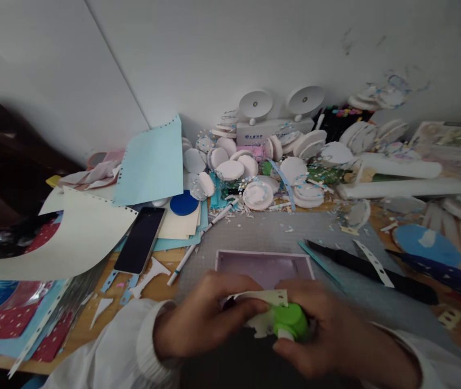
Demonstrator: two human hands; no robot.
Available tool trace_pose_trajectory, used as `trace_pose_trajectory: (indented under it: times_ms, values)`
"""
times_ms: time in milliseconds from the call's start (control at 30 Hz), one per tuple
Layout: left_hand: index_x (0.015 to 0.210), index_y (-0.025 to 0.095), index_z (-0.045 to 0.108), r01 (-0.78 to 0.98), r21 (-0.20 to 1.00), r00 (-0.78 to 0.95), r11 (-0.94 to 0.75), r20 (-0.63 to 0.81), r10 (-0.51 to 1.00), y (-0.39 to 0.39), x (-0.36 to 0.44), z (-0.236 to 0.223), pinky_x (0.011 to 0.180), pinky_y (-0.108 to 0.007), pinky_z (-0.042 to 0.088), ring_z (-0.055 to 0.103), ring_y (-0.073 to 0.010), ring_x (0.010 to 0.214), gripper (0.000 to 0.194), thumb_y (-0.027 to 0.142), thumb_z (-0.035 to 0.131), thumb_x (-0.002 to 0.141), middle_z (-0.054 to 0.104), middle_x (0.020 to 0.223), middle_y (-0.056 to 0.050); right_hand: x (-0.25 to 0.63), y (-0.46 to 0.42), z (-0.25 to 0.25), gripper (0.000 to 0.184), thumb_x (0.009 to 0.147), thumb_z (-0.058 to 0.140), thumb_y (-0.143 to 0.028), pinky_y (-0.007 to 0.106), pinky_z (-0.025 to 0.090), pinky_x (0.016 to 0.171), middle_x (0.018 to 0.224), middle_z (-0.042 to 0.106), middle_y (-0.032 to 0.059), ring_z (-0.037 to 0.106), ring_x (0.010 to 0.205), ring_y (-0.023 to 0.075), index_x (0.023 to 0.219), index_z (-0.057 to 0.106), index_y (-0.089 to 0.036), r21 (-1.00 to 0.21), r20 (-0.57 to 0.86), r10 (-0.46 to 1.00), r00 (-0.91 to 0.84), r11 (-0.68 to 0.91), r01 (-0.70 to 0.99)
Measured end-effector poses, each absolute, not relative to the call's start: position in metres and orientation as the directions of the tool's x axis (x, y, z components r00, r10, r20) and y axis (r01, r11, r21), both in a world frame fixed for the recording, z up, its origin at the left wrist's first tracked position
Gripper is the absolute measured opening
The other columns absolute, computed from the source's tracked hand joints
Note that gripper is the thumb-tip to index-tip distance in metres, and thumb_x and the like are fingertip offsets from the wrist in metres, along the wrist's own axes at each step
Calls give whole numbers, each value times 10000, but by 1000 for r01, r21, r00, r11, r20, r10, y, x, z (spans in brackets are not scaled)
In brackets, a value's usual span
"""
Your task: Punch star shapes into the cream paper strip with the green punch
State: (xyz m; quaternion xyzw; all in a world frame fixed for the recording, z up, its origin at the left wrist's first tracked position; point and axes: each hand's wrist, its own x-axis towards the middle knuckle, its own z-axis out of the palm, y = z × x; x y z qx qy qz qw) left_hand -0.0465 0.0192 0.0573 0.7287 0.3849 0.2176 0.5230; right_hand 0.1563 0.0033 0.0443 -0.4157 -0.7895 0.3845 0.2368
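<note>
My right hand (323, 324) is wrapped round a bright green paper punch (291, 320) with a white lever under it. A cream paper scrap (273, 297) with small holes and a ragged edge reaches into the punch's side. Pinched between the thumb and fingers of my left hand (214, 313) is the other end of that scrap. Both hands are slightly blurred and hover at the table's front edge. Just beyond them, on the grey cutting mat (250, 229), lies a shallow lilac box (262, 265), its near side hidden by my hands.
Right of the box lies a black craft knife (368, 270). To the left are a phone (140, 240), a white pen (185, 265) and curled cream paper (88, 232). Many white paper discs (230, 170) are heaped at the back, before a white two-disc device (274, 128).
</note>
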Motion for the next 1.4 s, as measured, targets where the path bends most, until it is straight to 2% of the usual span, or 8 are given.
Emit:
trace_pose_trajectory:
  times_ms: [267, 467, 633, 700, 833, 1033, 1233, 1400]
  values:
    - [803, 93, 681, 216, 972, 556, 95, -202, 806, 16, -43, 57, 440, -173, 367, 477, -79, 487, 306, 369, 568, 875, 603, 632, -39, 151, 2, 52, 70, 638, 618, -264, 261, 425, 444, 492, 535, -5, 491, 450, 141, 585, 577, -242, -862, 134, 860, -492, 346, 370]
    - [764, 103, 653, 204, 974, 540, 102, -199, 818, 14, -41, 55, 468, -185, 363, 476, -87, 507, 316, 386, 566, 875, 561, 595, -21, 153, 2, 53, 107, 684, 598, -256, 246, 432, 436, 493, 542, -7, 501, 436, 132, 583, 569, -234, -875, 162, 853, -496, 356, 328]
    - [799, 107, 650, 190, 977, 572, 100, -193, 798, 15, -40, 56, 551, -202, 423, 526, -111, 594, 274, 358, 567, 872, 605, 680, -42, 155, 2, 51, 142, 677, 600, -246, 251, 433, 438, 475, 516, -7, 486, 430, 130, 547, 544, -236, -844, 180, 838, -516, 401, 357]
    - [918, 116, 645, 100, 991, 569, 91, -132, 812, 16, -41, 56, 660, -232, 476, 584, -148, 730, 242, 325, 665, 798, 652, 833, -72, 155, 1, 50, 123, 674, 595, -246, 253, 425, 422, 470, 512, -7, 480, 425, 132, 558, 552, -240, -838, 186, 839, -511, 407, 364]
    - [1121, 174, 590, -95, 968, 675, 233, -109, 730, 17, -38, 55, 926, -327, 458, 590, -227, 1038, 602, 197, 839, 573, 647, 1101, -87, 156, 1, 49, 164, 724, 592, -284, 240, 416, 416, 461, 507, -17, 460, 407, 117, 567, 563, -244, -862, 177, 837, -518, 386, 329]
    - [915, 146, 681, -67, 892, 657, 447, -297, 692, 11, -29, 54, 856, -307, 488, 635, -216, 933, 370, 161, 832, 577, 700, 940, -48, 156, 3, 47, 288, 788, 572, -401, 239, 431, 470, 463, 479, -15, 446, 438, 112, 549, 553, -242, -871, 161, 816, -556, 382, 309]
    - [849, 131, 716, -98, 869, 645, 486, -317, 696, 11, -27, 53, 770, -254, 486, 633, -170, 819, 288, 164, 835, 589, 713, 871, -32, 154, 7, 40, 287, 782, 579, -423, 233, 419, 507, 527, 491, -12, 484, 541, 122, 579, 519, -229, -884, 150, 779, -609, 382, 270]
    - [932, 132, 713, -102, 882, 684, 460, -273, 676, 20, -29, 54, 744, -223, 462, 621, -143, 794, 277, 189, 790, 671, 702, 862, -31, 155, 13, 38, 291, 806, 529, -326, 199, 319, 448, 511, 405, -47, 380, 481, 75, 573, 402, -207, -887, 91, 792, -604, 341, 313]
